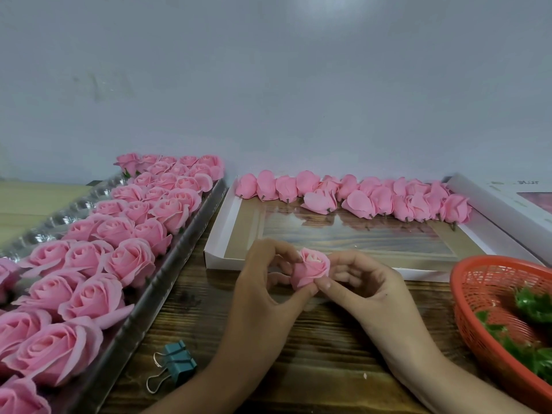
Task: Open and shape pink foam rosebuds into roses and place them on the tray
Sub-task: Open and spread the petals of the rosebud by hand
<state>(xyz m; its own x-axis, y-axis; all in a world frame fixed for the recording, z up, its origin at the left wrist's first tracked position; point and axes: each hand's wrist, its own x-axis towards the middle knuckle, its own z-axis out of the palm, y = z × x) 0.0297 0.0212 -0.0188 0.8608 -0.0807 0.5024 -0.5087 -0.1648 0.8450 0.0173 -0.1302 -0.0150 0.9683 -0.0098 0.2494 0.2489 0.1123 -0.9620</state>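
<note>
We are holding both hands together above the wooden table (298, 354), our left hand (263, 294) and right hand (367, 291) curling fingers and thumbs round one pink rosebud (310, 268) between them; the tray (143, 297) of opened roses (98, 264) is lying just left.

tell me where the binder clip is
In the head view the teal binder clip lies on the wooden table at lower left, right of the rim of the rose tray and below-left of the left hand.
</note>
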